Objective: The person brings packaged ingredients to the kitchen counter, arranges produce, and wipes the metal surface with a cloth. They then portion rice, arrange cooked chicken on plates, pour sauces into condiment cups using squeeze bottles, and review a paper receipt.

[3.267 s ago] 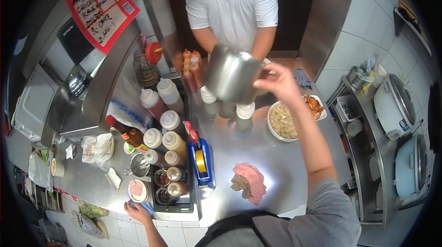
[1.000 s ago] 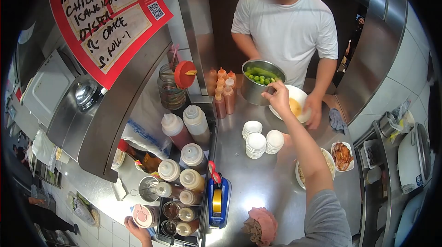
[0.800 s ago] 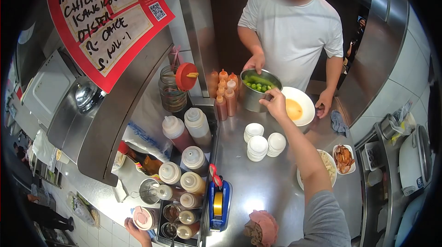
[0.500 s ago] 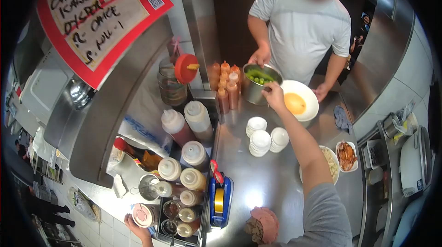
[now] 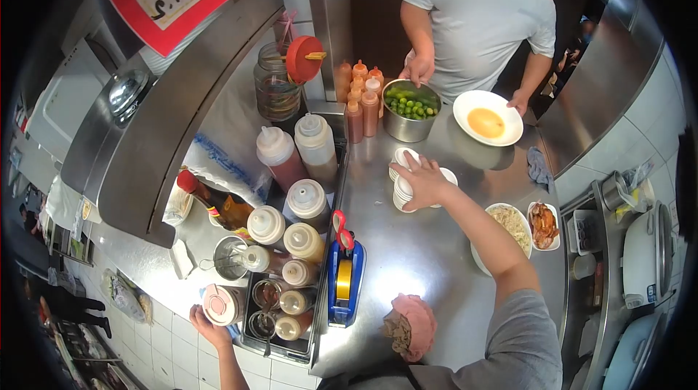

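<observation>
My right hand (image 5: 429, 183) is spread over stacks of small white dishes (image 5: 407, 154), its fingers stretched across their tops and hiding part of them. Whether the fingertips grip any dish is not clear. At the lower left, my left hand (image 5: 211, 329) lies against the near side of a lidded container (image 5: 224, 305), fingers partly extended and partly out of sight. Across the counter, a co-worker's hand (image 5: 419, 69) is at the rim of a steel pot (image 5: 409, 125) of small green citrus fruits. That person's other hand (image 5: 519, 101) holds a tilted white bowl (image 5: 509, 133) with orange-yellow liquid.
Squeeze bottles (image 5: 307, 201) crowd the left rack beside a blue tape dispenser (image 5: 343, 283). Orange sauce bottles (image 5: 369, 114) stand by the pot. On the right are a bowl of pale food (image 5: 510, 224) and a dish of browned meat (image 5: 542, 224). A pink cloth (image 5: 414, 328) lies in front.
My right hand has left the steel pot's rim and come back to the stacked dishes. The co-worker's bowl sits farther from the pot. My left hand keeps its place by the container.
</observation>
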The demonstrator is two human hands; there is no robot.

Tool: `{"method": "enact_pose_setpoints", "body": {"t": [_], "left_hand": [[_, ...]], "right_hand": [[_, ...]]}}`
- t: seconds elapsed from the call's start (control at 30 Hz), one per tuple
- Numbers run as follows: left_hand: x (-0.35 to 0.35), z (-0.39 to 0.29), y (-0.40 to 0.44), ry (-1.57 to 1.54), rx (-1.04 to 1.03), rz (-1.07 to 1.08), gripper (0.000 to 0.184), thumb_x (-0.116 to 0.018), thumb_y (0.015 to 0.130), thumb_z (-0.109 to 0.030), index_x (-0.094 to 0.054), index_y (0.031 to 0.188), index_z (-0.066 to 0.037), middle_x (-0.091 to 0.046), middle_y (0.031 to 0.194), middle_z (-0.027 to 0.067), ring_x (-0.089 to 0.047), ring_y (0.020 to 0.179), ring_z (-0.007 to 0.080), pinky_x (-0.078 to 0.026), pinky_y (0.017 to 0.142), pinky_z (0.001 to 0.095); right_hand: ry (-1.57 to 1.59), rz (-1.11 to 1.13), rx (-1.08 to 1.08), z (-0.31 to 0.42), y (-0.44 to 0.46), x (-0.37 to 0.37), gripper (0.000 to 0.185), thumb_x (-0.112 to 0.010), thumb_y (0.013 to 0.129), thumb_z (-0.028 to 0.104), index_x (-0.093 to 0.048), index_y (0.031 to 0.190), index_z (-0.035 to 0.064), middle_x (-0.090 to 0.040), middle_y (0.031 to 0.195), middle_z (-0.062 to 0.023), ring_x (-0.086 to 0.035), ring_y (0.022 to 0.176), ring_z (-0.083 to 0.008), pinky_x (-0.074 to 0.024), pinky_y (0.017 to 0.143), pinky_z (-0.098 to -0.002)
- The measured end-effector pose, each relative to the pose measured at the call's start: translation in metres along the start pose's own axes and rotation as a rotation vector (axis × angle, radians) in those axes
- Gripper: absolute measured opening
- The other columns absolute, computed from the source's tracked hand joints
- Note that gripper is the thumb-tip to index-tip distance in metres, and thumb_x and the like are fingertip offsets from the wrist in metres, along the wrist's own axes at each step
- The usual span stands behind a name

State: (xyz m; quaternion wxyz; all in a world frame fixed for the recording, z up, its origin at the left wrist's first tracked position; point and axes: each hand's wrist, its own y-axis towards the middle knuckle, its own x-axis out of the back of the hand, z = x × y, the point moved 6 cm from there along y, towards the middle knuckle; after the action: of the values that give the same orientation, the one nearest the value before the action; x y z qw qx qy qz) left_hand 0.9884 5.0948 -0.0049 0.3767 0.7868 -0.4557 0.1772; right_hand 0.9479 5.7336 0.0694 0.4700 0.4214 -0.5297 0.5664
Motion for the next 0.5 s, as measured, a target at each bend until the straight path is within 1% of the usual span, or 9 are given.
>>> {"method": "enact_pose_setpoints", "body": {"t": [0.07, 0.17, 0.3, 0.4, 0.5], "left_hand": [[0.000, -0.002, -0.001, -0.051, -0.007, -0.002, 0.035, -0.059, 0.082, -0.020, -0.054, 0.108, 0.003, -0.046, 0.120, 0.0183, -0.044, 0.113, 0.0345, -0.033, 0.098, 0.0419], [-0.001, -0.001, -0.001, 0.033, -0.019, 0.032, 0.026, -0.054, 0.085, -0.009, -0.050, 0.107, 0.004, -0.039, 0.125, 0.0153, -0.044, 0.113, 0.0277, -0.038, 0.095, 0.0365], [0.000, -0.001, 0.000, 0.060, -0.020, 0.035, 0.027, -0.055, 0.084, -0.010, -0.050, 0.107, 0.004, -0.041, 0.124, 0.0166, -0.044, 0.112, 0.0303, -0.038, 0.095, 0.0386], [0.003, -0.004, 0.000, 0.094, -0.038, 0.038, 0.027, -0.054, 0.083, -0.010, -0.051, 0.106, 0.004, -0.043, 0.123, 0.0179, -0.044, 0.112, 0.0326, -0.037, 0.095, 0.0404], [0.002, -0.007, 0.000, 0.069, -0.036, 0.032, 0.027, -0.053, 0.083, -0.010, -0.051, 0.106, 0.004, -0.043, 0.122, 0.0189, -0.043, 0.111, 0.0342, -0.036, 0.095, 0.0413]], "right_hand": [[-0.002, 0.035, -0.014, 0.000, 0.003, 0.000, 0.098, -0.077, 0.057, 0.042, -0.030, 0.140, 0.0214, -0.023, 0.145, -0.0238, -0.028, 0.129, -0.0485, -0.0220, 0.106, -0.0525], [0.024, 0.045, -0.032, 0.003, 0.003, 0.000, 0.093, -0.077, 0.056, 0.038, -0.034, 0.136, 0.0187, -0.029, 0.141, -0.0232, -0.034, 0.126, -0.0450, -0.0246, 0.105, -0.0510], [0.042, -0.011, -0.030, 0.000, 0.004, -0.003, 0.088, -0.077, 0.056, 0.037, -0.038, 0.131, 0.0148, -0.033, 0.138, -0.0217, -0.038, 0.124, -0.0409, -0.0273, 0.103, -0.0500], [0.073, -0.033, -0.015, 0.001, 0.007, 0.001, 0.084, -0.076, 0.056, 0.037, -0.041, 0.128, 0.0133, -0.037, 0.134, -0.0188, -0.042, 0.119, -0.0416, -0.0319, 0.100, -0.0489], [0.052, -0.048, -0.006, 0.002, 0.013, 0.000, 0.084, -0.076, 0.056, 0.043, -0.043, 0.126, 0.0114, -0.038, 0.133, -0.0185, -0.042, 0.119, -0.0398, -0.0318, 0.100, -0.0479]]}}
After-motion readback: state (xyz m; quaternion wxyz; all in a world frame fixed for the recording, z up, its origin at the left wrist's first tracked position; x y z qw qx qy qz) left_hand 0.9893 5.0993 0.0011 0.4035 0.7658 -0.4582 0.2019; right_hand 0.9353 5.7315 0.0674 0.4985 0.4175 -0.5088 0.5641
